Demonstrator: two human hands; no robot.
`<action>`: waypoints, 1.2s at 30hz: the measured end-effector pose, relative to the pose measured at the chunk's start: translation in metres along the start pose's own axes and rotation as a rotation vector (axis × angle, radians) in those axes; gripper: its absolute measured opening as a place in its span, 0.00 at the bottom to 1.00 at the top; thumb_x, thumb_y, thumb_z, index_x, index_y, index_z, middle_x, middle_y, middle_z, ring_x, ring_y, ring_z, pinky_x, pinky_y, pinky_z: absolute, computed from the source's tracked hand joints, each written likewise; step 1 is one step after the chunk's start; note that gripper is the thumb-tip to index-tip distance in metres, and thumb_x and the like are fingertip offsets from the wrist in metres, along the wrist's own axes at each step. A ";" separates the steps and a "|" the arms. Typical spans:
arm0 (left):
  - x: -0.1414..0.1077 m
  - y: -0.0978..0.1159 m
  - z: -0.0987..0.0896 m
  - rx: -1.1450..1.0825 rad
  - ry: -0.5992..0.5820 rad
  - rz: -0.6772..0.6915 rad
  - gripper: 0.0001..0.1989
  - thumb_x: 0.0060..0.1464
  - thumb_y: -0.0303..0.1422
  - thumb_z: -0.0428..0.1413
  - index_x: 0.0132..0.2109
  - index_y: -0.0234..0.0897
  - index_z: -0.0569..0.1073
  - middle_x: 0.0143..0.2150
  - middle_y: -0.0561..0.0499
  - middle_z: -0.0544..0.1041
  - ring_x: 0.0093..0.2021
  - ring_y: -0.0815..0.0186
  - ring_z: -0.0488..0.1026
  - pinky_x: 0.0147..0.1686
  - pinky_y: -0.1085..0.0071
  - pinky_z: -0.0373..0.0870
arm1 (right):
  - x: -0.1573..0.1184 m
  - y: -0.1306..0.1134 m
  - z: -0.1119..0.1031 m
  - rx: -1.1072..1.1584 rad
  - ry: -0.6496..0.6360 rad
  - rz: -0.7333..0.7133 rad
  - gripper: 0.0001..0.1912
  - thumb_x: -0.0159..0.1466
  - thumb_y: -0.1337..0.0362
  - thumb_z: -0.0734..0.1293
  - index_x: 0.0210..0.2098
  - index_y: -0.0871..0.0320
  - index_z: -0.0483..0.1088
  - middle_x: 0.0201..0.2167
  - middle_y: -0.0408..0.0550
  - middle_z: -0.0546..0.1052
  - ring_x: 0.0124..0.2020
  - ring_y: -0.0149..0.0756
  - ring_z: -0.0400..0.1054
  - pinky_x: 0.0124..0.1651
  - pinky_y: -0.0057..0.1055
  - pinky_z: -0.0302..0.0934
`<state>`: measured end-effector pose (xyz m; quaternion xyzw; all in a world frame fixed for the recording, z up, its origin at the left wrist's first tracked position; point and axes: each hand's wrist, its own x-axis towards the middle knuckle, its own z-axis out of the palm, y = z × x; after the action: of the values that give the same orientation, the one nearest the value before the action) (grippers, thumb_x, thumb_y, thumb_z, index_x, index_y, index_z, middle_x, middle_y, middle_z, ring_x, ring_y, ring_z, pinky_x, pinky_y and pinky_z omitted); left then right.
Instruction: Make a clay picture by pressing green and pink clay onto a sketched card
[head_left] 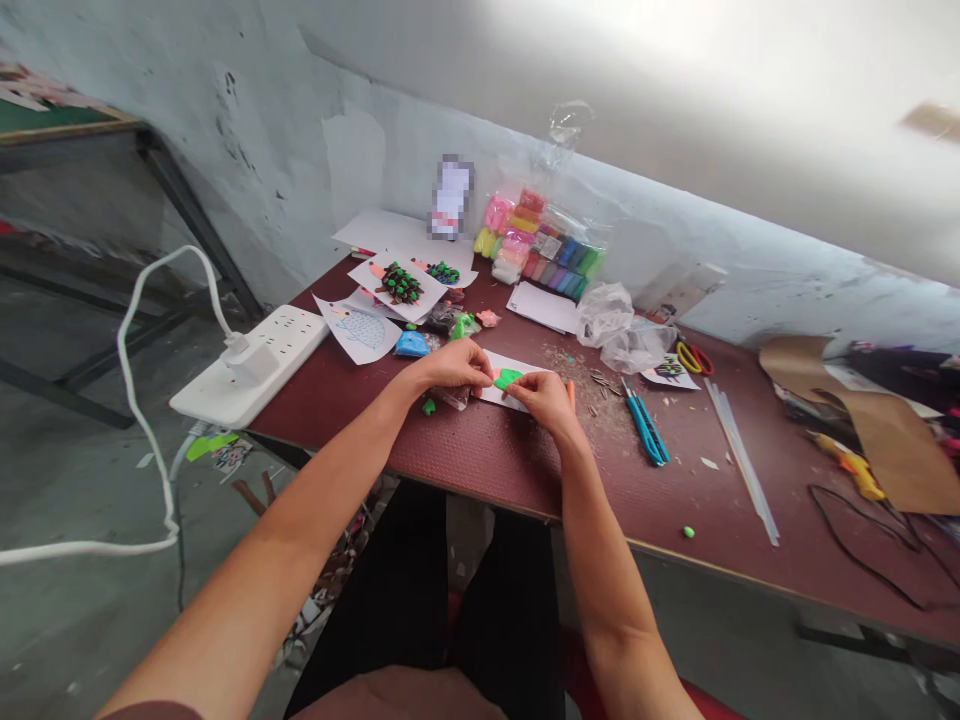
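Observation:
A flat piece of bright green clay (507,379) lies on a white paper card (517,362) near the table's front edge. My left hand (459,368) is at the clay's left side, its fingers pinched together over the card's left end. At the clay's right side is my right hand (541,397), thumb and forefinger closed on its edge. Whether the left fingertips grip the clay is too small to tell. Left of the card are a blue clay packet (412,344), a small green lump (428,407) and a pink lump (488,318).
Hedgehog pictures (401,284) lie at the back left, beside a white power strip (281,350). Clay packs (551,250) and crumpled plastic (604,315) stand behind. To the right are a teal cutter (646,425), scissors (695,358), clear sticks (742,460) and a yellow glue gun (855,468).

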<state>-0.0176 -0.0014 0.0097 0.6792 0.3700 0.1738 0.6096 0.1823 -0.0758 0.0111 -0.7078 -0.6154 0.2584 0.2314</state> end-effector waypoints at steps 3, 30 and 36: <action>0.002 -0.003 0.001 0.001 -0.005 0.006 0.01 0.47 0.24 0.65 0.31 0.31 0.81 0.22 0.49 0.79 0.18 0.72 0.69 0.19 0.78 0.63 | -0.001 0.000 0.001 -0.048 0.014 0.013 0.16 0.60 0.54 0.70 0.27 0.58 0.84 0.17 0.43 0.71 0.25 0.31 0.61 0.33 0.30 0.50; 0.007 -0.011 0.000 0.046 -0.020 0.024 0.03 0.47 0.26 0.65 0.32 0.31 0.82 0.22 0.49 0.79 0.18 0.71 0.69 0.20 0.78 0.62 | -0.008 -0.003 -0.001 -0.172 0.083 -0.053 0.13 0.62 0.60 0.68 0.30 0.54 0.85 0.22 0.46 0.79 0.28 0.34 0.68 0.42 0.32 0.58; 0.006 -0.011 -0.001 0.072 -0.019 0.028 0.03 0.47 0.26 0.64 0.32 0.31 0.82 0.22 0.49 0.79 0.19 0.72 0.68 0.19 0.78 0.59 | -0.015 0.002 0.001 -0.122 0.145 -0.081 0.13 0.63 0.59 0.67 0.32 0.51 0.85 0.25 0.43 0.78 0.30 0.34 0.69 0.53 0.37 0.58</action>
<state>-0.0170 0.0035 -0.0018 0.7073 0.3606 0.1625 0.5859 0.1820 -0.0909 0.0103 -0.7118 -0.6398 0.1590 0.2422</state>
